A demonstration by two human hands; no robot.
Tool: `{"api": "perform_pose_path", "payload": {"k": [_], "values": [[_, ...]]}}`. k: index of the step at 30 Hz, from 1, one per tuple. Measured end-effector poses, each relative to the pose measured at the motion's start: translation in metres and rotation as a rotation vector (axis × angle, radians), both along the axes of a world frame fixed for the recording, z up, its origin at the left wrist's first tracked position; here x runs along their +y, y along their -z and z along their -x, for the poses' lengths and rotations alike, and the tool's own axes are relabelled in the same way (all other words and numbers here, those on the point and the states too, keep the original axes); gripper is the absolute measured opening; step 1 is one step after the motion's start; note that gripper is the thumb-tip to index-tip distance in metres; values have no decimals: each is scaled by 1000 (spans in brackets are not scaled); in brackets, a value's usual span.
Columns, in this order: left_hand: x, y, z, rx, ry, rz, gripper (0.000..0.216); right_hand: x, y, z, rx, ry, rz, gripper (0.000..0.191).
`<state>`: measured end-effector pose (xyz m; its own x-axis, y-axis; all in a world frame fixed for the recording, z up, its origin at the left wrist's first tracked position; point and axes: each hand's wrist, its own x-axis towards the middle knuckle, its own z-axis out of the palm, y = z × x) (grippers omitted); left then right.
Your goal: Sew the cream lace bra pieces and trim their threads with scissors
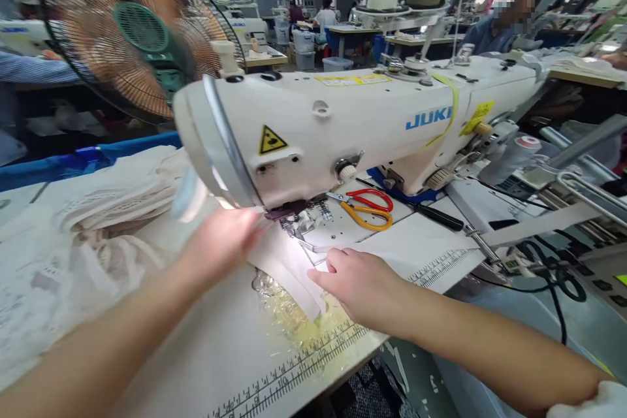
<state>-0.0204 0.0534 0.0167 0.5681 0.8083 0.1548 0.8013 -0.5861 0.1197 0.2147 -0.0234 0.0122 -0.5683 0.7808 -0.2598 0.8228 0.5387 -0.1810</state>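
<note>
Forearms (470, 339): extended over table (196, 369) toward sewing machine (294, 111).
Left hand (223, 241): blurred, beside sewing machine; grip cannot be determined.
Right hand (365, 281): fingers partly curled, fingertip at white strip (288, 269); firm hold cannot be confirmed.
White strip: on table, between hands.

Beyond our two hands (365, 287) we count one nearby sewing machine (343, 117), one pair of scissors (351, 208) and one large fan (142, 26).
</note>
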Motion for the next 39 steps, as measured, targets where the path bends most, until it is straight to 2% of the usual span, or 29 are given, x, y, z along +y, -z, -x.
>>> {"api": "perform_pose_path", "payload": {"k": [4, 6, 8, 13, 22, 28, 32, 39], "values": [[-58, 14, -24, -65, 253, 26, 34, -2, 5, -1, 18, -4, -37, 49], [-76, 23, -28, -82, 321, -18, 32, -4, 7, -2, 22, -16, -43, 52], [-84, 31, -26, -78, 354, -84, 29, -7, 7, -5, 30, -27, -61, 52], [-76, 44, -12, -58, 373, -144, 26, -8, 7, -7, 42, -35, -89, 48], [-66, 32, -11, 46, 327, -144, 25, 6, -2, 4, -40, -31, -74, 52], [-54, 37, -8, 19, 306, -154, 34, 17, -8, 13, -131, -28, -43, 56], [-44, 40, -3, 13, 345, -217, 35, 22, -9, 22, -209, -19, 3, 66], [-33, 33, 4, 92, 288, -150, 38, 30, -11, 43, -356, 11, 52, 83]]}}
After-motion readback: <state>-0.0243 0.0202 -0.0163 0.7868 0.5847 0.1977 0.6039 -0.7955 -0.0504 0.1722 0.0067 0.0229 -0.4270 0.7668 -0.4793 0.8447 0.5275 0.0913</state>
